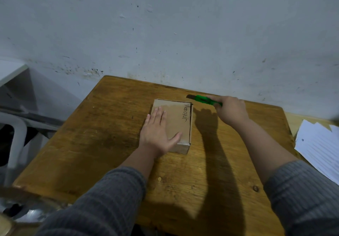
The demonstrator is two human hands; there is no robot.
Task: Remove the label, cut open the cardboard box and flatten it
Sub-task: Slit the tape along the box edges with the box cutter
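a: cardboard box (178, 125) sits near the middle of the wooden table (110, 153), closed, its long axis running away from the person toward the wall (165, 24). a handwritten word runs along its right edge.

b: and the hands?

a: the left hand (158, 134) lies flat on the box's left half, fingers straight and spread, thumb out toward the near right corner. it presses down and grips nothing. the right hand (230, 111) is beyond the box's far right corner, apart from it, fingers curled round a green cutter (205, 100) whose dark tip points left along the far edge of the table.

b: so which hand is nearer the cut?

a: the right one holds the tool, and the box lies to its left and a little nearer the person. i'd judge the cutter has to come left and down to meet the far right corner or the seam along the right side, while the left hand pins the box.

b: what can't you make out?

a: whether the blade is out; the tip is dark and blurred. i see no separate label, only writing on the bare card, so i cannot tell if one is on it or gone. the left palm hides part of the lid. papers (319, 144) at the right are cut off by the frame, and a pale chair (16, 134) at the left is only partly in view.
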